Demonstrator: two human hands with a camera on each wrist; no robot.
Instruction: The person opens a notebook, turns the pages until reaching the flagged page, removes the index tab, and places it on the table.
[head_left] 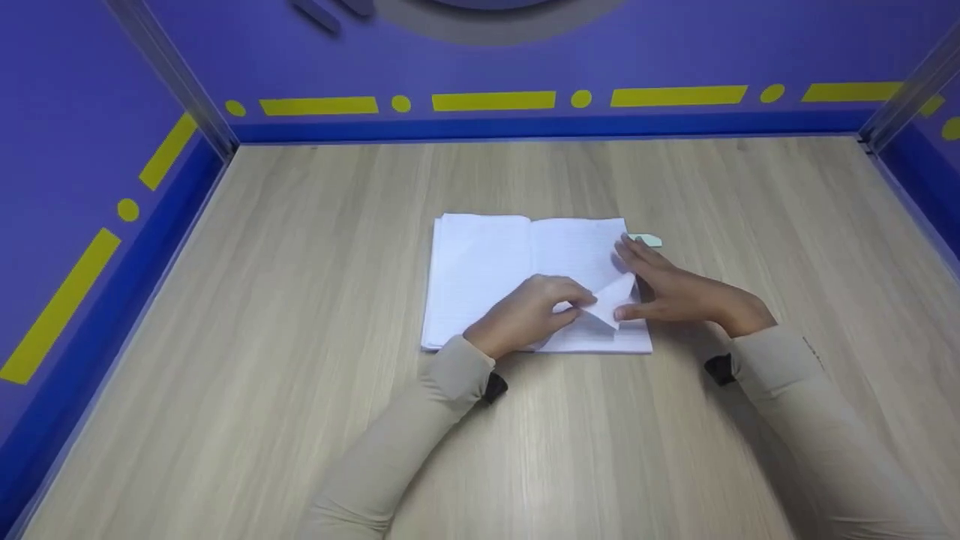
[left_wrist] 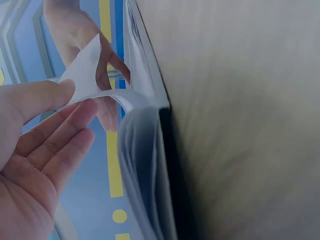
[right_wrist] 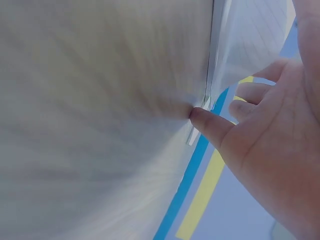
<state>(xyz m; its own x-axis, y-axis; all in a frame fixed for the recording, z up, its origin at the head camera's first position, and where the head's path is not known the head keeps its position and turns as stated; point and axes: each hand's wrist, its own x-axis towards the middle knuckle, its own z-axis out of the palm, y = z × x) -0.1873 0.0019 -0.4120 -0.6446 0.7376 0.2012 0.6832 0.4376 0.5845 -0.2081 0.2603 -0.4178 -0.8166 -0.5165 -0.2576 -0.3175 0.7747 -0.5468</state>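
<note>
An open notebook [head_left: 480, 255] with white lined pages lies on the table. My left hand [head_left: 529, 311] pinches a page [head_left: 611, 301] of its right half between thumb and fingers. That page is lifted and bent over near the lower right, as the left wrist view also shows of the raised page [left_wrist: 86, 67]. At the notebook's right edge is my right hand [head_left: 679, 292], its fingers extended and spread, thumb beside the lifted page. In the right wrist view, one finger of the right hand [right_wrist: 270, 135] reaches the table beside the notebook's edge.
A small pale green piece [head_left: 646, 240] sticks out past the notebook's upper right edge. The wood-grain table [head_left: 300, 300] is bordered by blue-purple panels [head_left: 487, 67] with yellow dashes and dots at the back and sides.
</note>
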